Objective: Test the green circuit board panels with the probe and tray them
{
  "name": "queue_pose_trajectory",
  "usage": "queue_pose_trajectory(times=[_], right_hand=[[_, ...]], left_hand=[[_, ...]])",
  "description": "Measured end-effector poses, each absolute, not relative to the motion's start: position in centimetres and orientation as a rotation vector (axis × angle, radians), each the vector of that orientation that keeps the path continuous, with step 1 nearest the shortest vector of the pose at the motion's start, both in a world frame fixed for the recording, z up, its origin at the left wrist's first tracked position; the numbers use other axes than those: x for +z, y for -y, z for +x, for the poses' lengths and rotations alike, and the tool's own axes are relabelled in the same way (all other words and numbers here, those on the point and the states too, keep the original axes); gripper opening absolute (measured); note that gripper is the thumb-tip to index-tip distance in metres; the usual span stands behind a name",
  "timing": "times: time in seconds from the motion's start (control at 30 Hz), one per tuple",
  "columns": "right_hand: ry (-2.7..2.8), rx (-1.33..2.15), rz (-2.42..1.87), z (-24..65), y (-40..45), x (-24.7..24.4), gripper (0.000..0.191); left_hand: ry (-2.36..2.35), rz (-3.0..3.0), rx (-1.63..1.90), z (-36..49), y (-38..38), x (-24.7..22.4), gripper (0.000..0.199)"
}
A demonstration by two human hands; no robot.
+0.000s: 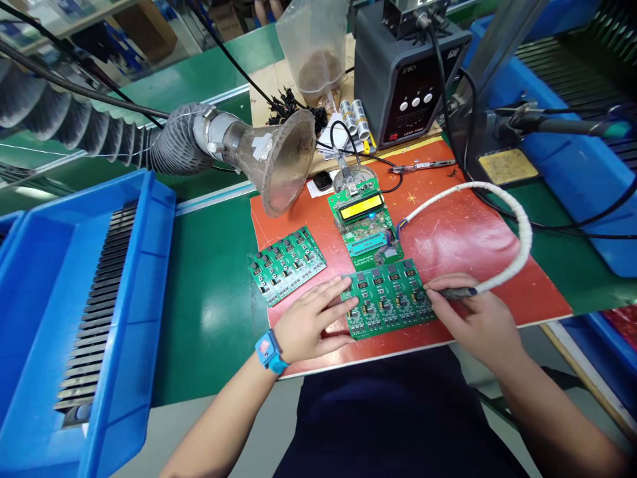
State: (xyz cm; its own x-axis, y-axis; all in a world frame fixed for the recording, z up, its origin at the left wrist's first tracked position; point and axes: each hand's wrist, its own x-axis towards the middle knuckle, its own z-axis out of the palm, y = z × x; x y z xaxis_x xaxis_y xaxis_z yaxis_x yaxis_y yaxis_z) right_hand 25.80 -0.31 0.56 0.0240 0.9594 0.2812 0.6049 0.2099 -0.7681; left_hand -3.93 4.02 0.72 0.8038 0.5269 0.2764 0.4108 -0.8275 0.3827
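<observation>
A green circuit board [389,299] with a row of small digit displays lies on the red mat in front of me. My left hand [316,315], wearing a blue wristband, grips its left end, fingertips on the upper corner and thumb by the lower one. In my right hand [478,318] is a dark probe [455,293] on a white-wrapped cable [522,239]. Its tip is hidden by my fingers, which meet the board's right edge. Just beyond sits a programmer board [365,222] with a lit yellow screen, wired to that cable. A second circuit board [287,264] lies to the left.
A fume extraction funnel [288,162] hangs over the red mat [497,265] at left. Behind stand a soldering machine [408,79] and a plastic bag [318,50]. Blue bins [134,265] flank the bench, the left one holding a slotted black rack [102,305]. Tweezers [423,166] lie at back right.
</observation>
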Motion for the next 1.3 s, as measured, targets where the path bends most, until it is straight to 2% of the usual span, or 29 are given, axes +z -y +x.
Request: queue_pose_trajectory(times=[0.27, 0.53, 0.8, 1.3], right_hand=[[1.59, 0.773, -1.475, 26.33, 0.97, 0.19, 0.011], [1.549, 0.804, -1.483, 26.3, 1.0, 0.13, 0.009], [1.543, 0.805, -1.497, 26.35, 1.08, 0.36, 0.008], [1.514, 0.853, -1.507, 26.1, 0.87, 0.69, 0.007]], left_hand=[[-0.747, 2.595, 0.557, -3.84, -3.99, 0.49, 0.067], [-0.755, 2.537, 0.63, -3.75, -4.0, 0.28, 0.048], [-0.732, 2.586, 0.638, -3.85, -3.97, 0.19, 0.041], [-0.776, 2.57, 0.594, -3.62, -4.22, 0.86, 0.043]])
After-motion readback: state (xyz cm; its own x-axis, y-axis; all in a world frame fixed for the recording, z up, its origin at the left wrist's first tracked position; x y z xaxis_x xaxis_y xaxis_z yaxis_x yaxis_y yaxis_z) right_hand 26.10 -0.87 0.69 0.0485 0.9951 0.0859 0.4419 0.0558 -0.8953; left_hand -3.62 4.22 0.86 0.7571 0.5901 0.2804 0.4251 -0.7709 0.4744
